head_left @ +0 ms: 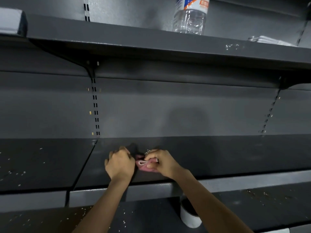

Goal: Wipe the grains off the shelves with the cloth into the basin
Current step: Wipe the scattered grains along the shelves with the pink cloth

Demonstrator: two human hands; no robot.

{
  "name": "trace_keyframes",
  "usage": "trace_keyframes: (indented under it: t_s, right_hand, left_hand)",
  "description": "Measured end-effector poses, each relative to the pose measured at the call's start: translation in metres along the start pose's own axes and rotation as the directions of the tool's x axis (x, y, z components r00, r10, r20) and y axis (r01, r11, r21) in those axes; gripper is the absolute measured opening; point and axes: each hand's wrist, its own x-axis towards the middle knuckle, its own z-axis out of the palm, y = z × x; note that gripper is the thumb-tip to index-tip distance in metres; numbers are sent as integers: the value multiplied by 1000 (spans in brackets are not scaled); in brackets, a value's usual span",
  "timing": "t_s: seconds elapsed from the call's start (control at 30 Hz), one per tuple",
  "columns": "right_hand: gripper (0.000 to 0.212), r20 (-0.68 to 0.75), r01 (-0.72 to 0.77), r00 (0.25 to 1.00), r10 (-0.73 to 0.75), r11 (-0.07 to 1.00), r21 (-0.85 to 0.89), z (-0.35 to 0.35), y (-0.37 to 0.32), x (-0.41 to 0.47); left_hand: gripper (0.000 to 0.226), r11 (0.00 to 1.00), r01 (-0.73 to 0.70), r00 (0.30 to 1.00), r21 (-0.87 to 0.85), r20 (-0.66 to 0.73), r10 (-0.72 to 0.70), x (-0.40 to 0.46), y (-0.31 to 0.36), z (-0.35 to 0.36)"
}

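Observation:
A folded pink cloth (143, 164) lies on the middle dark grey shelf (218, 157). My right hand (161, 163) pinches its right side, fingers curled over the folds. My left hand (119, 163) is curled at the cloth's left end and seems to grip it; that end is hidden behind the hand. A small heap of pale grains (147, 151) sits just behind my right hand. More grains (16, 173) are scattered on the shelf section to the left and on the lower shelf (117, 219). No basin is in view.
A white cup-like container (189, 217) stands on the lower shelf under my right forearm. On the upper shelf (151, 47) stand a clear plastic bottle (190, 17), a white folded item (269, 40) at right and a pale box (10, 21) at left.

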Motion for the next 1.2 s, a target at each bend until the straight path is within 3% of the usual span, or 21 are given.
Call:
trace_keyframes:
  t_s: [0.1,0.2,0.3,0.4,0.53,0.67,0.97,1.07,1.2]
  right_hand:
    - [16,-205,19,978,-35,997,-79,-3,3,11]
    - [17,-364,-64,919,150,969,238,-15,7,16]
    - [15,-264,-53,935,236,830,555,-31,8,13]
    - [7,-120,-98,965,235,739,667,-43,15,10]
    - [7,-47,-219,919,392,605,765,-46,28,18]
    - [14,-43,-331,905,422,766,551,-36,35,30]
    - [11,-198,-329,876,440,846,420,-41,38,55]
    - [16,-167,-358,917,363,932,61,-50,38,76]
    - [19,-47,-361,932,360,904,-231,-42,42,104]
  left_hand:
    - [21,1000,9,1000,8,-22,-9,-1,-1,0]
    - [22,1000,15,1000,-16,-15,-15,0,0,0]
    - [21,999,14,1000,-29,-5,-14,0,0,-1]
    - [21,1000,5,1000,-28,-3,-5,0,0,0]
    - [21,999,-15,1000,-32,12,15,0,-1,1]
    - [21,1000,-25,999,-17,41,26,2,-1,2]
    - [21,998,-61,996,-24,57,62,1,1,0]
    - [21,996,-90,994,-4,55,90,-1,2,-1]
    - [20,993,-116,991,8,65,115,-1,2,-2]
